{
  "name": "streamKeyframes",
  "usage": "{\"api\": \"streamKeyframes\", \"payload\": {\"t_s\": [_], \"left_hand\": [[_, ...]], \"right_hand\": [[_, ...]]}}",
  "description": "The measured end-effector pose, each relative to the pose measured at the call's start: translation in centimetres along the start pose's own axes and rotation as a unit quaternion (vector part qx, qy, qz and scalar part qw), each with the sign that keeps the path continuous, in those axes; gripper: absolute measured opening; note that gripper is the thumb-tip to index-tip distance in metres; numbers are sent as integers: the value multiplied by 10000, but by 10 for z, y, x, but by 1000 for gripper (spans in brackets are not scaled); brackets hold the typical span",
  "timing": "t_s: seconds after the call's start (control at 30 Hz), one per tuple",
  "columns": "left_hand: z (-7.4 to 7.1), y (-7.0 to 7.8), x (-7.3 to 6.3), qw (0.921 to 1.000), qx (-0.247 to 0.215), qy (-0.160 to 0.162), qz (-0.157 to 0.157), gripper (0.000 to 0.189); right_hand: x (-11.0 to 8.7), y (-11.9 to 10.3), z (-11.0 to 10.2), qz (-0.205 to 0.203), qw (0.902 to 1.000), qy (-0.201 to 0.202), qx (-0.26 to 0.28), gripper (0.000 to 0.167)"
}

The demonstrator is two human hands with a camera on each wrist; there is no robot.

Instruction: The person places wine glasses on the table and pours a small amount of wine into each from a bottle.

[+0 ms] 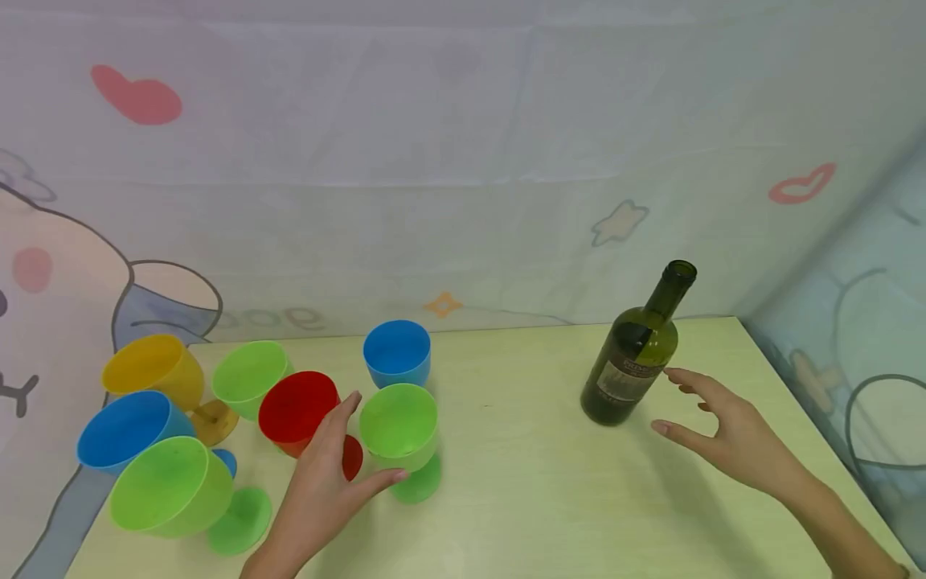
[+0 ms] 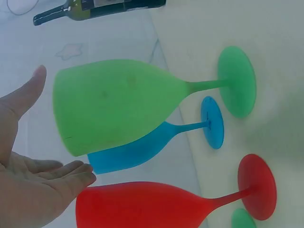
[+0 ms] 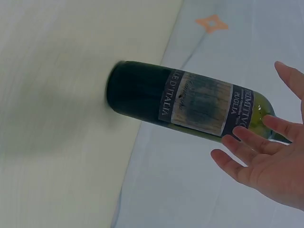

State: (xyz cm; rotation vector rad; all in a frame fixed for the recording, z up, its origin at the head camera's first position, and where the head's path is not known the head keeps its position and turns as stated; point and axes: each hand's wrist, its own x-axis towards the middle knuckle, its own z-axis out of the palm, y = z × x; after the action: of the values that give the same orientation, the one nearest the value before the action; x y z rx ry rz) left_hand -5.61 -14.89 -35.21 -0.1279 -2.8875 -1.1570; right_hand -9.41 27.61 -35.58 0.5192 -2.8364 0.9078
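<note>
My left hand (image 1: 325, 474) is spread beside a green wine goblet (image 1: 399, 422), thumb and fingers parted on either side of its bowl. In the left wrist view the fingertips come close to the rim of that green goblet (image 2: 118, 102), with no grip on it. A red goblet (image 1: 297, 410) stands just left of the hand and is partly covered by it. On the right, my right hand (image 1: 731, 442) reaches toward a dark green wine bottle (image 1: 628, 362) that stands upright. Its fingers are parted near the bottle's shoulder and label (image 3: 202, 102), holding nothing.
Behind the green goblet is a blue goblet (image 1: 396, 354). More goblets crowd the left: yellow (image 1: 162, 374), blue (image 1: 133, 434), green (image 1: 174, 490) and another green (image 1: 249, 378). The pale table (image 1: 521, 482) meets a printed cloth backdrop (image 1: 463, 161).
</note>
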Motion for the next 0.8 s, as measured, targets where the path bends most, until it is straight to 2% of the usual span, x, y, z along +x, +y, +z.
{"api": "streamKeyframes", "payload": {"t_s": [0.17,0.37,0.57,0.8], "left_hand": [[7,-3,3,9994,-292,-103,-160,102],[12,-9,7,9981,-491,-199,-321,105],[16,-16,11,9967,-702,-227,-333,105],[21,-20,15,9928,-1102,-229,-417,104]], "right_hand": [[11,4,-7,-15,9997,145,189,65],[26,8,-13,287,9981,195,508,73],[41,13,-12,715,9926,-2,978,84],[53,23,-2,963,9832,-158,1541,85]]}}
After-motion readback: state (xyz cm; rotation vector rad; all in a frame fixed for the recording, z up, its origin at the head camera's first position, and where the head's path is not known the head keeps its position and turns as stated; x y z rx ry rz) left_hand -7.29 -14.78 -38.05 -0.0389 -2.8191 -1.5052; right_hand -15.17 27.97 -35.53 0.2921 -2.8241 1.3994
